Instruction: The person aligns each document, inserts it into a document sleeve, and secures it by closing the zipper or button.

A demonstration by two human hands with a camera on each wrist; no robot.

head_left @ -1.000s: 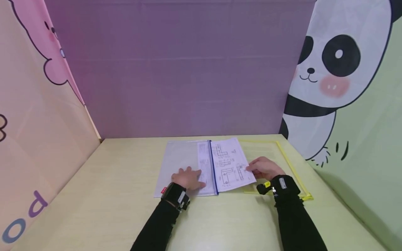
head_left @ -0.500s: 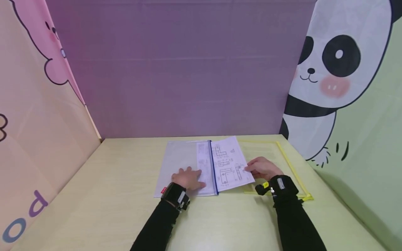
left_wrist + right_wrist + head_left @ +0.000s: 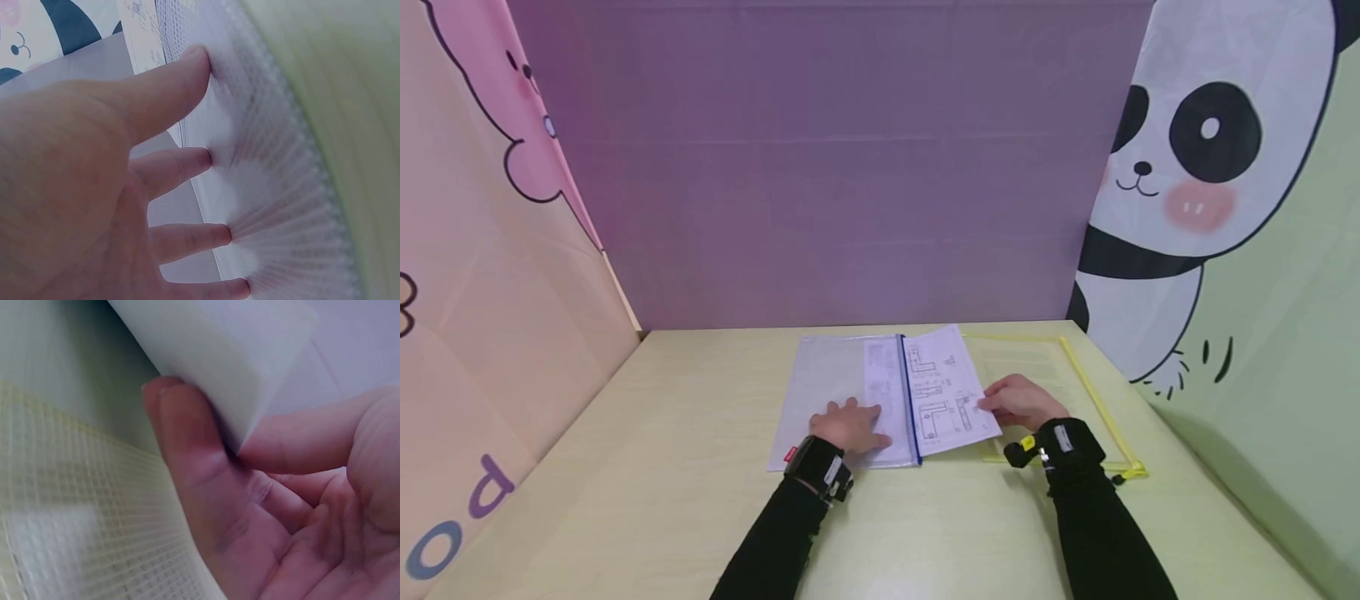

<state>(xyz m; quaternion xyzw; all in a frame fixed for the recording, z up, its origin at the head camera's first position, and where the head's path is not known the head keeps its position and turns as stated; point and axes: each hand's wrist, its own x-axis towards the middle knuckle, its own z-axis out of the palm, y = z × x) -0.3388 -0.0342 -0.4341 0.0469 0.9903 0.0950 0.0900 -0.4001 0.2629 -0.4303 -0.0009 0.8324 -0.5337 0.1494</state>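
Observation:
A clear mesh zip pouch (image 3: 820, 375) with a blue zip along its right side lies on the table. White paper sheets (image 3: 943, 387) printed with line drawings stick out through that side, their left part visible inside the pouch. My left hand (image 3: 848, 427) presses the pouch flat with spread fingers; in the left wrist view the fingertips (image 3: 222, 234) dent the mesh. The right hand (image 3: 1024, 402) pinches the right edge of the sheets between thumb and fingers, and the right wrist view shows a sheet corner (image 3: 244, 419) between them.
A second mesh pouch with a yellow zip (image 3: 1093, 387) lies to the right, partly under the right hand and the sheets. The pale wooden table (image 3: 647, 467) meets a purple backdrop (image 3: 850, 167) behind and printed side panels.
My right hand has moved a little to the left with the sheets, so more of their left part shows inside the blue-zip pouch. The left hand has stayed in place.

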